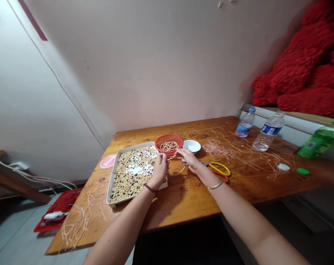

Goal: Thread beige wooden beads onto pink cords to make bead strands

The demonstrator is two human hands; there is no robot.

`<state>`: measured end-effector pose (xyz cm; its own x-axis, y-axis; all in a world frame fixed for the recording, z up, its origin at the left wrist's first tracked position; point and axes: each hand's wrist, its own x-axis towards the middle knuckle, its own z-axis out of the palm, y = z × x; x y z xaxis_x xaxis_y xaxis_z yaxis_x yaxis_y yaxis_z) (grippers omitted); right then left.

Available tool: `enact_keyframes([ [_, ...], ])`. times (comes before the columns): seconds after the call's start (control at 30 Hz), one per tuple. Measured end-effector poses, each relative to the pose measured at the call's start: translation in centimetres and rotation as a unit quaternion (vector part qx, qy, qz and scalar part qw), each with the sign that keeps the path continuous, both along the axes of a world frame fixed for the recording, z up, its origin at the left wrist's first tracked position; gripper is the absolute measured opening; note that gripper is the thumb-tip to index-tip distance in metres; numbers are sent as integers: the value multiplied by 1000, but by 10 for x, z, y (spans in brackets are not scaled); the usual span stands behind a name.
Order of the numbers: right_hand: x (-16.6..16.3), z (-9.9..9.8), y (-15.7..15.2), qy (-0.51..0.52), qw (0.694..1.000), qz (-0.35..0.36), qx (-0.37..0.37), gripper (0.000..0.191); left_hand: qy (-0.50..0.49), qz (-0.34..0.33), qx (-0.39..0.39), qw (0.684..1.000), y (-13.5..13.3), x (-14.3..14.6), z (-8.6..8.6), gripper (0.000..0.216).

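Note:
My left hand is above the right edge of a shallow white tray filled with tan, dark and white beads. My right hand is to its right, and the fingertips of both hands pinch a thin cord running between them. Just beyond my hands, a red plastic basket holds coils of pale cord. A small white bowl is beside it, and its contents are hard to see. Orange-and-yellow-handled scissors lie just right of my right hand.
Loose pale cords spread across the wooden table. Two water bottles and a green bottle stand at the right. Red fluffy material is piled behind them. A red basket sits on the floor at left.

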<state>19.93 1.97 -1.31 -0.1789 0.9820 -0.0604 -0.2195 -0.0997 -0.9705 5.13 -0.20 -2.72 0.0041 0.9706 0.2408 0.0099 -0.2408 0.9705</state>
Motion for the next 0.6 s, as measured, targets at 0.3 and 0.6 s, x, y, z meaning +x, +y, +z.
enact_keyframes([
  [0.3,1,2,-2,-1,1000,-10,6,22,13,29,25,999,4,-1,-3,28],
  [0.6,2,0,-3,13,1000,6,2,18,66,65,60,994,-1,-2,5,27],
])
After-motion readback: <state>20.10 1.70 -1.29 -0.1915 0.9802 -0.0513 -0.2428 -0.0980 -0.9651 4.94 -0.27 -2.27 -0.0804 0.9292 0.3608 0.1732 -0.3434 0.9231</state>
